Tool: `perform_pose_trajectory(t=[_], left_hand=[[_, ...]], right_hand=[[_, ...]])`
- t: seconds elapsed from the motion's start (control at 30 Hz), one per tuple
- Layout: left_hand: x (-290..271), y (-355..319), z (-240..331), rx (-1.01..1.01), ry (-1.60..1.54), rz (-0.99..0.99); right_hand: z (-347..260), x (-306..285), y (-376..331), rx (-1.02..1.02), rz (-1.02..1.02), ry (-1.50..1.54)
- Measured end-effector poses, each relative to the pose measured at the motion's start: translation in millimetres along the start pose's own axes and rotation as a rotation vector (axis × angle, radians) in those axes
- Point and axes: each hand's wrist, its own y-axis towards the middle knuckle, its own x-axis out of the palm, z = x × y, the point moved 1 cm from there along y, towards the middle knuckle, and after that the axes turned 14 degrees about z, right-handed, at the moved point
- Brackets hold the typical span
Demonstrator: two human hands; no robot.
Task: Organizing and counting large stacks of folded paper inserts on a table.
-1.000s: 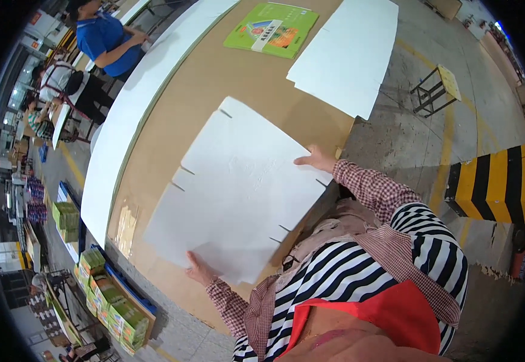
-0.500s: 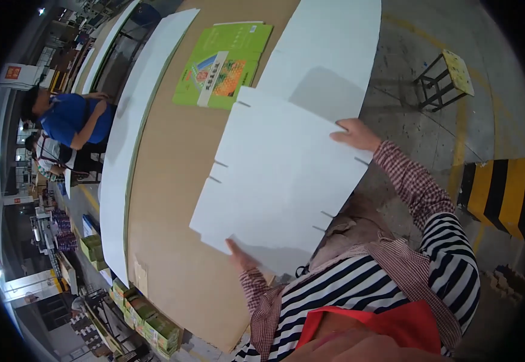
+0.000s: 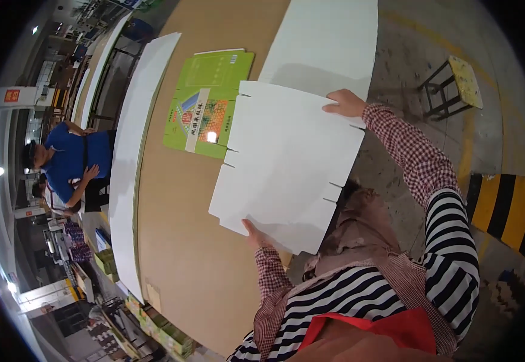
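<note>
White slotted cardboard sheet (image 3: 286, 166), flat, held above brown table.

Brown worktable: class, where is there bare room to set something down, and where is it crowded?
Free: the brown table between the long white sheet and the left hand. Crowded: the far end, where the held white carton blank, green printed carton and white stack meet.

**White Sheet, Green Box, Brown Table**

A plain white slotted cardboard sheet (image 3: 289, 166) is showing over a brown table (image 3: 184, 253). A bright green flat carton (image 3: 209, 102) is displaying a colourful fruit print. Red-checked sleeves (image 3: 413, 151) are pairing with a black-and-white striped top (image 3: 359, 295).
</note>
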Motion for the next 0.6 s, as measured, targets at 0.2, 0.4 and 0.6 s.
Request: perform_pose_trajectory(t=[0.2,0.4,0.6], left_hand=[[42,38,-17,-0.033,0.258,0.088],[35,60,-19,0.012,0.603,0.295],[49,71,-15,0.01,0.82,0.32]], right_hand=[[74,36,11,0.042,0.073,-0.005],[77,33,16,0.195,-0.092,0.113],[102,21,27,0.316,-0.219,0.356]])
